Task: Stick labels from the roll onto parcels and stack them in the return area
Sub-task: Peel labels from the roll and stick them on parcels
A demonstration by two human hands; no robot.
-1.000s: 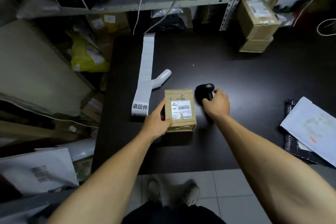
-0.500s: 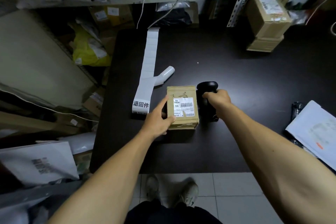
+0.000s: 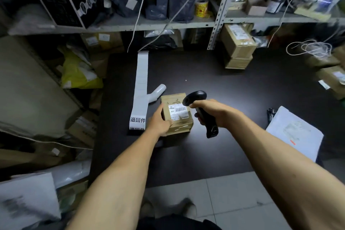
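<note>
While my left hand point(image 3: 162, 123) steadies the small cardboard parcel point(image 3: 176, 115) on the dark table point(image 3: 233, 99), its thumb lies against the parcel's left face and a curled finger presses on the near left corner of the top; the other fingers are hidden behind the box, so I cannot tell how far they wrap. My right hand point(image 3: 217, 113) is closed tight round the grip of a black handheld scanner point(image 3: 200, 110), fingers curled fully about the handle, with the scanner's head raised over the far right corner of the parcel and its butt pointing toward me. On top of the parcel I see a white shipping label point(image 3: 178, 111) with a barcode. Just left of the parcel, a long strip of white labels point(image 3: 141, 87) runs from the far edge of the table toward me, the nearest labels printed in black characters right beside my left hand. A white plastic tube point(image 3: 158, 91) lies partly under that strip, just beyond the parcel. At the right of the table a white mailer bag point(image 3: 295, 132) rests, and two stacked cardboard boxes point(image 3: 238, 46) stand at the far side under the shelf.
</note>
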